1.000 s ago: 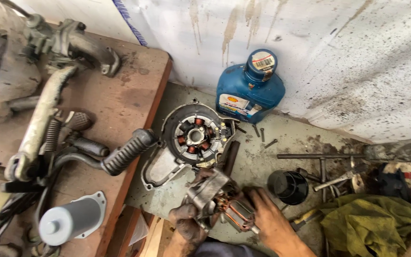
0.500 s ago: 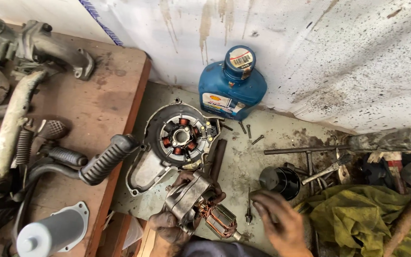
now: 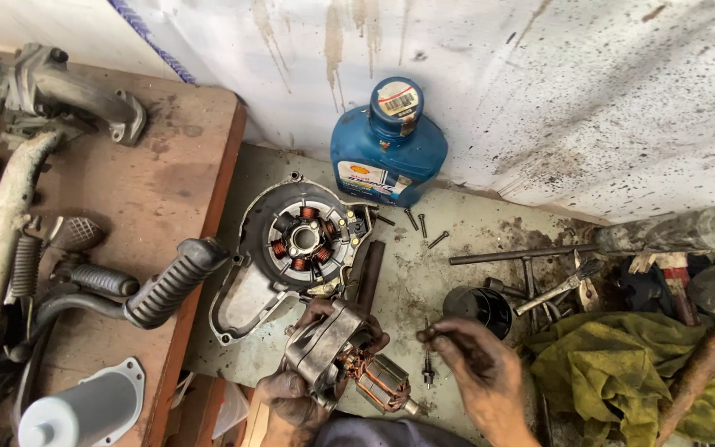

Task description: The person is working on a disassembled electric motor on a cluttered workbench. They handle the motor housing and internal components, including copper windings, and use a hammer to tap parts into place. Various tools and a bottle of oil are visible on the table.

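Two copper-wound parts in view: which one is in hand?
The small motor armature, gripped by the left hand with its windings exposed. The other, the round stator plate, lies flat on the floor, untouched.

We grip the starter motor in our left hand; our right hand pinches something small beside it, below the stator cover and blue oil bottle.
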